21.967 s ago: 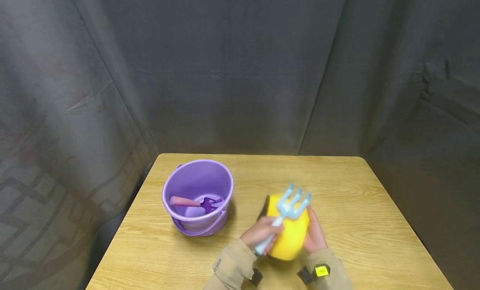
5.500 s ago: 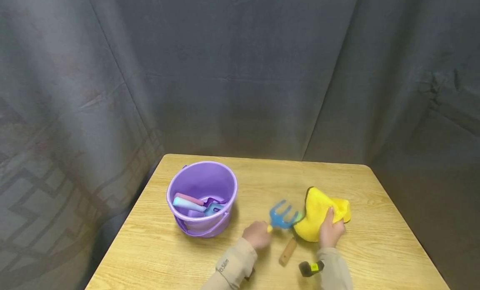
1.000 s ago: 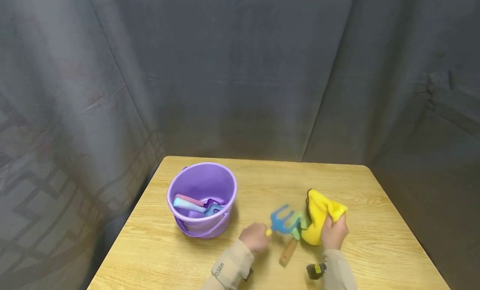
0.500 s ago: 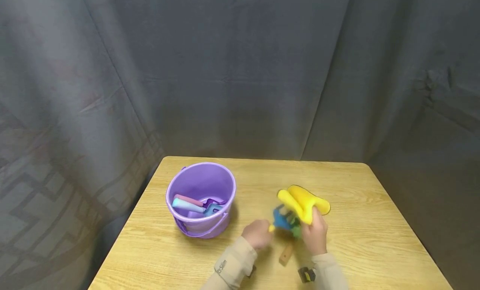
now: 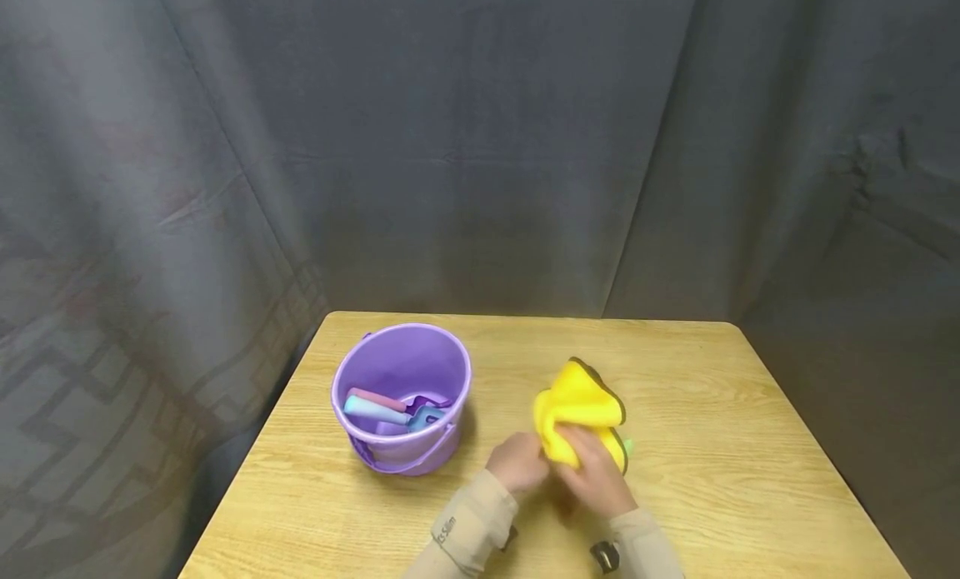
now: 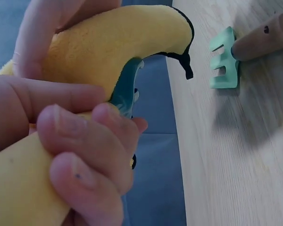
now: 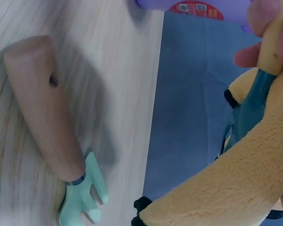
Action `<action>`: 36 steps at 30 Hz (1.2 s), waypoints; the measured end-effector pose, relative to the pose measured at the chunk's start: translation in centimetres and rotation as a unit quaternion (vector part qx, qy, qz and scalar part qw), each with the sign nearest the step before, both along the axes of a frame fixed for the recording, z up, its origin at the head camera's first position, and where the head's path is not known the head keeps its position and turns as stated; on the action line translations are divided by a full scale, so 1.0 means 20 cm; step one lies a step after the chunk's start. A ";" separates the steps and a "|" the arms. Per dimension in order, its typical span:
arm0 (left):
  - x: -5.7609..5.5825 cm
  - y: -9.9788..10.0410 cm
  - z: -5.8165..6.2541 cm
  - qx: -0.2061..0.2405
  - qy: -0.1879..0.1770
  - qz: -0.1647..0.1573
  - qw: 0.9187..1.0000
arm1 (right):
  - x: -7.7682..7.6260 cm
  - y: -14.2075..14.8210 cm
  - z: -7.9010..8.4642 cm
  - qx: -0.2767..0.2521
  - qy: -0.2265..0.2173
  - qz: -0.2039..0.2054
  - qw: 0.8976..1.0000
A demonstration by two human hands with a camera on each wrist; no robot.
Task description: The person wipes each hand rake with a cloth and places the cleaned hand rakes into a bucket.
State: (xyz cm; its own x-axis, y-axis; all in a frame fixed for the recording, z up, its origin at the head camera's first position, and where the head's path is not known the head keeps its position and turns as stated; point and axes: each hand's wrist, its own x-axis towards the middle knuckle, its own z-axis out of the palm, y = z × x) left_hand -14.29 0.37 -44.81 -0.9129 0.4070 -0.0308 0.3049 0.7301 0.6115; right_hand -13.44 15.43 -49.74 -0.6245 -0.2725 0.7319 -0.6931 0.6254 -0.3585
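Note:
My left hand (image 5: 517,462) grips the yellow handle (image 6: 19,183) of a blue hand rake (image 7: 252,108), its fingers curled round it in the left wrist view. Close beside it, my right hand (image 5: 596,475) holds a yellow cloth (image 5: 581,400) with dark edging, folded over the rake's head. Most of the blue tines are hidden by the cloth. Below both hands a green hand rake (image 6: 224,59) with a wooden handle (image 7: 42,103) lies on the table; in the head view the cloth and hands cover nearly all of it.
A purple bucket (image 5: 401,458) stands on the left of the wooden table (image 5: 720,479). In it lie a tool with a pink handle (image 5: 378,398) and a light blue tool (image 5: 375,410). Grey curtains (image 5: 480,187) hang behind and at both sides.
My right hand has carried the cloth leftward from the table's right side onto the blue rake's head. My left hand stays nearly in place. Earlier, the light blue fork was wiped, outside the bucket.

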 end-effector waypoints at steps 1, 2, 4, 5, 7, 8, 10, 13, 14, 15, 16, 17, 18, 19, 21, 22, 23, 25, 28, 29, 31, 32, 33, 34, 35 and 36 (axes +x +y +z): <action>0.00 0.00 0.00 -0.002 0.006 -0.002 1.000 | 0.00 0.00 0.00 -0.001 -0.009 -0.003 1.000; 0.00 0.01 0.00 -0.006 0.013 -0.003 1.000 | 0.00 0.00 0.00 -0.003 -0.018 -0.005 1.000; 0.00 0.01 0.00 -0.013 0.025 -0.004 1.000 | 0.00 0.00 -0.01 -0.006 -0.032 -0.009 0.999; 0.00 0.02 0.00 -0.015 0.031 -0.004 0.999 | 0.00 0.00 -0.01 -0.010 -0.041 -0.012 0.999; 0.00 0.03 0.00 -0.016 0.033 -0.001 0.999 | -0.01 0.00 -0.02 -0.013 -0.050 -0.017 0.999; 0.01 0.03 0.00 -0.017 0.033 0.001 0.999 | -0.01 0.00 -0.02 -0.014 -0.051 -0.021 0.998; 0.01 0.04 -0.01 -0.015 0.032 0.002 0.999 | -0.01 0.01 -0.03 -0.020 -0.057 -0.028 0.998; 0.02 0.05 -0.01 -0.016 0.034 0.003 0.999 | -0.02 0.01 -0.05 -0.024 -0.063 -0.044 0.997; 0.02 0.05 -0.01 -0.017 0.034 0.003 0.999 | -0.03 0.01 -0.05 -0.024 -0.063 -0.050 0.996; 0.02 0.05 -0.01 -0.017 0.035 0.004 0.999 | -0.03 0.01 -0.06 -0.026 -0.068 -0.054 0.996; 0.03 0.05 -0.01 -0.021 0.037 0.004 0.999 | -0.03 0.01 -0.06 -0.024 -0.067 -0.062 0.996; 0.03 0.05 -0.01 -0.022 0.041 0.005 0.999 | -0.03 0.01 -0.06 -0.020 -0.065 -0.069 0.995; 0.03 0.06 -0.01 -0.025 0.047 0.004 0.999 | -0.04 0.01 -0.07 -0.017 -0.062 -0.077 0.995; 0.04 0.06 -0.01 -0.027 0.048 0.004 0.998 | -0.04 0.01 -0.07 -0.014 -0.059 -0.084 0.995; 0.04 0.06 -0.01 -0.035 0.057 0.004 0.998 | -0.04 0.02 -0.08 -0.008 -0.056 -0.096 0.994; 0.05 0.06 -0.02 -0.039 0.060 0.001 0.997 | -0.04 0.02 -0.09 -0.006 -0.052 -0.101 0.993; 0.05 0.06 -0.02 -0.041 0.063 -0.001 0.997 | -0.05 0.02 -0.09 -0.005 -0.052 -0.106 0.993; 0.05 0.06 -0.03 -0.042 0.063 -0.004 0.997 | -0.05 0.02 -0.09 -0.006 -0.054 -0.115 0.992; 0.05 0.06 -0.03 -0.045 0.062 -0.008 0.997 | -0.05 0.01 -0.09 -0.006 -0.060 -0.129 0.990; 0.06 0.06 -0.04 -0.047 0.061 -0.008 0.997 | -0.05 0.01 -0.09 -0.004 -0.063 -0.134 0.989; 0.06 0.06 -0.04 -0.050 0.060 -0.009 0.997 | -0.05 0.01 -0.08 0.004 -0.070 -0.144 0.987; 0.06 0.06 -0.04 -0.052 0.060 -0.008 0.997 | -0.05 0.01 -0.08 0.003 -0.078 -0.148 0.986; 0.06 0.06 -0.04 -0.055 0.059 -0.008 0.997 | -0.05 0.01 -0.08 0.004 -0.085 -0.152 0.985; 0.06 0.06 -0.04 -0.058 0.058 -0.007 0.997 | -0.05 0.01 -0.08 0.002 -0.093 -0.155 0.984; 0.06 0.06 -0.04 -0.060 0.056 -0.006 0.997 | -0.05 0.01 -0.08 0.002 -0.097 -0.158 0.983; 0.06 0.06 -0.04 -0.062 0.053 -0.005 0.997 | -0.05 0.01 -0.08 0.000 -0.101 -0.161 0.982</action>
State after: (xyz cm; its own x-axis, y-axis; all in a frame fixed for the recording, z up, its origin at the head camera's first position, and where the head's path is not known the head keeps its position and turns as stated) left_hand -13.00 1.63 -45.51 -0.9094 0.4156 0.0150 0.3711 0.7945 0.4807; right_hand -14.40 15.60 -51.28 -0.8112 -0.0378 0.5836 -0.3745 0.8001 -0.4687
